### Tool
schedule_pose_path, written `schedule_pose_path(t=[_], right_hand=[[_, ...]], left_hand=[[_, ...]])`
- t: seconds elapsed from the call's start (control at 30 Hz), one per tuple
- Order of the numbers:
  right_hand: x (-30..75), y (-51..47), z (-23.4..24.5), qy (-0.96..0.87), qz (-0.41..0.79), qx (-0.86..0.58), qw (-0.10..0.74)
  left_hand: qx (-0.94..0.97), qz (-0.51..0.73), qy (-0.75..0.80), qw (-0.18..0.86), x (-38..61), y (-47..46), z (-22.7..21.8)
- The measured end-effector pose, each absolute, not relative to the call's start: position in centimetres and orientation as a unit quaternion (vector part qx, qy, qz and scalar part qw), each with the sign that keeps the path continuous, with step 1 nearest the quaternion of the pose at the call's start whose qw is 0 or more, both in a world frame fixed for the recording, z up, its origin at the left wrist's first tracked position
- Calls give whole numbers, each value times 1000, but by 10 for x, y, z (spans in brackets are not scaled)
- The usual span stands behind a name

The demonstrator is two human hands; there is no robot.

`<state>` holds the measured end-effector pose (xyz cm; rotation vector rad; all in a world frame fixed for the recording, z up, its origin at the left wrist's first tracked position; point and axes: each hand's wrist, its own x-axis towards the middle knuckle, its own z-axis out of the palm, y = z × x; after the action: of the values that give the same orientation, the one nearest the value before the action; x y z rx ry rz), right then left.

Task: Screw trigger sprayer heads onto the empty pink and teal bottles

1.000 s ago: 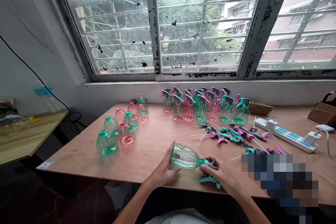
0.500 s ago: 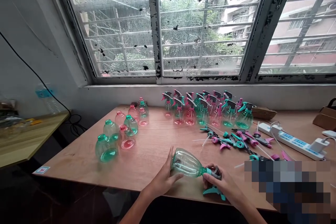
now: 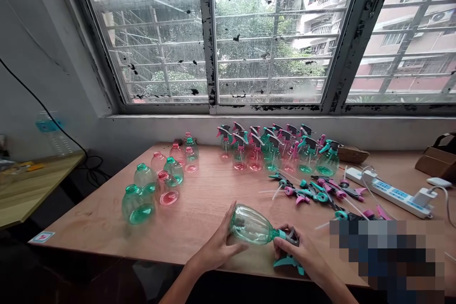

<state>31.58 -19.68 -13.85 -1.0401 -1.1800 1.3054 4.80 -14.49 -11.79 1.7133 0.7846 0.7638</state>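
Observation:
A clear green spray bottle (image 3: pixel 251 224) lies on its side just above the near edge of the wooden table (image 3: pixel 199 199). My left hand (image 3: pixel 217 246) is wrapped round its wide body from below. My right hand (image 3: pixel 301 251) grips the teal and grey trigger sprayer head (image 3: pixel 289 249) at the bottle's neck. Several loose sprayer heads (image 3: pixel 313 191) in pink and teal lie just beyond my right hand.
Several open green and pink bottles (image 3: pixel 153 184) stand at the left. Several bottles with sprayers fitted (image 3: pixel 274 149) stand in rows by the window sill. A white power strip (image 3: pixel 390 192) with a plug lies at the right. Cardboard boxes (image 3: pixel 435 161) sit far right. A second table (image 3: pixel 32 185) stands left.
The view has shifted a little to the right and down. Both hands keep their hold on the bottle and its sprayer head, with only slight turning.

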Motion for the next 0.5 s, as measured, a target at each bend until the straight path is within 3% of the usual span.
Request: schedule_pose_path(t=[0.5], right_hand=[[320,-198,-141,-450,578,-418,538]], left_hand=[[702,315,321,552,47,-147,-118]])
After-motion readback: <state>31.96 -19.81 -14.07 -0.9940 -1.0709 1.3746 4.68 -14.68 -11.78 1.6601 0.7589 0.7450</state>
